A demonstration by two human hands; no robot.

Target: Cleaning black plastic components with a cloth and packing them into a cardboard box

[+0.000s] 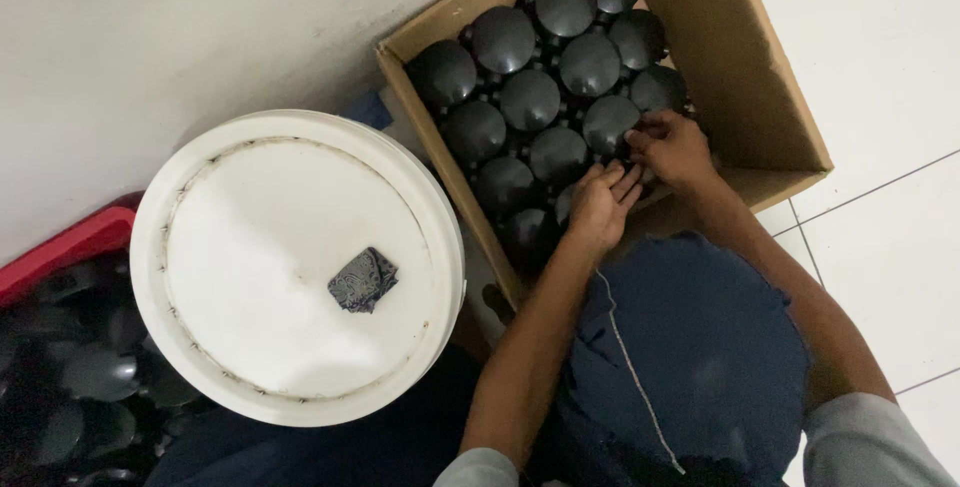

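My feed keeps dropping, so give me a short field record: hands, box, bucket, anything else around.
left hand: flat on the dark domed pieces at the box's near edge
right hand: fingers pinched at one domed piece, right beside the left hand
cardboard box: open, packed with rows of dark round domed pieces; right part bare
white bucket lid: left of the box, small patterned cloth scrap on top
red crate: far left, more dark pieces inside
floor: white tiles

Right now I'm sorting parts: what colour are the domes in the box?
Dark grey domes, head view.
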